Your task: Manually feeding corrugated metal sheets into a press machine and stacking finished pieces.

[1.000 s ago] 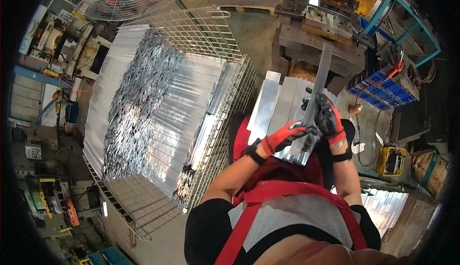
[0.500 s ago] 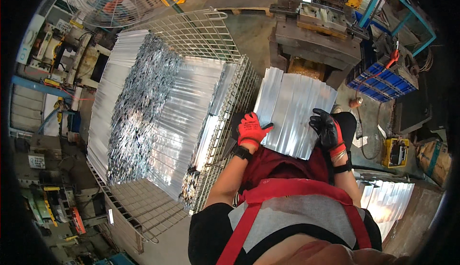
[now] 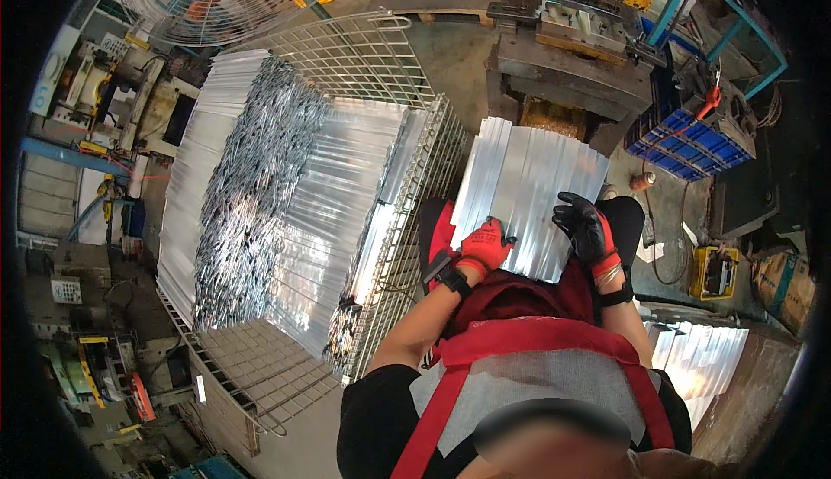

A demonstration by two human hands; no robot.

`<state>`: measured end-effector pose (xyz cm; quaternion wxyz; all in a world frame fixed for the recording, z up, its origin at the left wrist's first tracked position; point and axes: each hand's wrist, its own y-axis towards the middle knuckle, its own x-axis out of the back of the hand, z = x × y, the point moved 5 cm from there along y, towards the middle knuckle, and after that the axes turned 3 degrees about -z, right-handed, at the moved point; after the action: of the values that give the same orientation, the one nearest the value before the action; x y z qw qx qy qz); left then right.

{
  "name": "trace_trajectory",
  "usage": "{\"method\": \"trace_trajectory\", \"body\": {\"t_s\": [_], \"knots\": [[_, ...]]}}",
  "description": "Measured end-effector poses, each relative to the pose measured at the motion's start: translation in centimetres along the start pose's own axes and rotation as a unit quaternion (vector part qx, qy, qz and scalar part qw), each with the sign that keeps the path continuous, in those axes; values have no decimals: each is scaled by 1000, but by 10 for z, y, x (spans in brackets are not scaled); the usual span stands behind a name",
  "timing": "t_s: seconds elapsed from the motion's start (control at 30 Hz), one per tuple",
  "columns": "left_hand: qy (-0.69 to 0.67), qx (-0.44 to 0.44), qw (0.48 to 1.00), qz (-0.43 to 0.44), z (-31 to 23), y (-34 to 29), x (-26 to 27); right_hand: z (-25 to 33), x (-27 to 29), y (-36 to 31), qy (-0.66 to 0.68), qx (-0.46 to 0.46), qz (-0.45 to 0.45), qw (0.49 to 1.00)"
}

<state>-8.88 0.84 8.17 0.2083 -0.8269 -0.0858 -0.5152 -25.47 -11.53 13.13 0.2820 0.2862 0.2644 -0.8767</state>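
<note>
A bundle of long silvery metal strips point(image 3: 528, 189) lies side by side across my lap, their ends uneven. My left hand point(image 3: 486, 245), in a red glove with dark fingertips, rests on the near left part of the bundle, thumb pointing right and apart from the fingers. Over the near right edge is my right hand point(image 3: 586, 230), in a red glove with a black palm. Its fingers are spread and slightly bent, the palm turned toward the strips. Whether it touches them, I cannot tell.
A wire mesh basket point(image 3: 368, 51) full of stacked metal strips point(image 3: 333, 193) stands at my left. Ahead is a heavy press machine point(image 3: 571, 77). At the right are a blue crate point(image 3: 692, 137), a yellow box point(image 3: 715, 273) and more strips point(image 3: 699, 362). A fan point(image 3: 208, 3) stands far left.
My left hand has moved right and slightly nearer, from the bundle's left edge onto its strips. The strips have shifted a little to the left. My right hand has moved slightly left.
</note>
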Motion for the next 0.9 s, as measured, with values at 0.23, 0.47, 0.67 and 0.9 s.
{"method": "trace_trajectory", "body": {"t_s": [0.23, 0.47, 0.67, 0.9], "knots": [[24, -25, 998, -44, -4, -18, 7, -4, -4, 3, 15, 0, 34, 999], [-17, -27, 999, 39, -7, -38, 10, -14, 1, 9, -8, -10, 45, 999], [-91, 40, 993, 68, 16, -38, -1, -17, -9, 7, -15, -22, 55, 998], [-82, 22, 995, 45, -6, -43, 6, -19, -7, 10, -22, -26, 44, 998]]}}
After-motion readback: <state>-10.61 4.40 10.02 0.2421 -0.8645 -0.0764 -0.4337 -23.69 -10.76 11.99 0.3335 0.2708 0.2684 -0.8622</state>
